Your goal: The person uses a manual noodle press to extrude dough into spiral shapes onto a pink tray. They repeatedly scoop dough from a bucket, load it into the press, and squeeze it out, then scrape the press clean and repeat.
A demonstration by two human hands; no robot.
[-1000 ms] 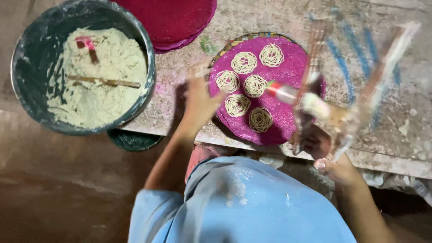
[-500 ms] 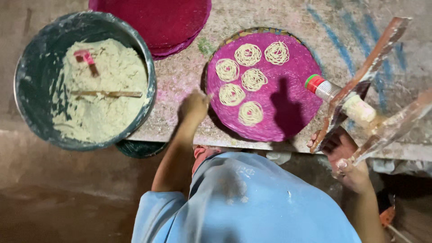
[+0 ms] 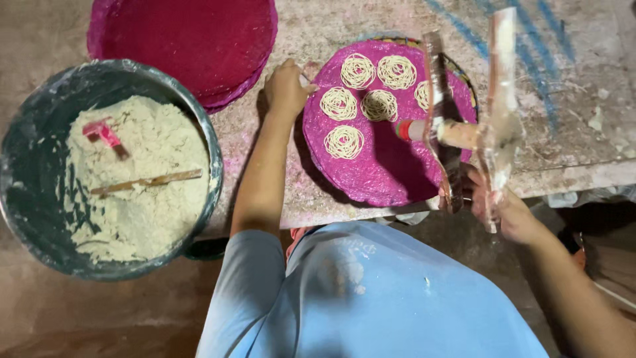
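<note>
Six pale noodle coils (image 3: 344, 141) lie on one round pink mat (image 3: 384, 169) at the frame's centre, one partly hidden behind the press. A second pink mat (image 3: 185, 40) sits at upper left. One dark tub (image 3: 211, 142) at left holds dough, one wooden stick (image 3: 147, 181) and one pink scoop (image 3: 103, 134). One wooden-handled press (image 3: 464, 132) shows at right, and two hands.

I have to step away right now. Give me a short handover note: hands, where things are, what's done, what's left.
Left hand: resting on the left rim of the pink round mat, steadying it.
Right hand: gripping the two-handled noodle press, held over the mat's right side.
Done: six noodle coils lie on the mat's upper half, one partly hidden behind the press.
Left: the mat's lower half is bare. A stack of bare pink mats sits at upper left.
Dough: the grey tub at left holds plenty, with a wooden stick and a pink scoop in it.
</note>
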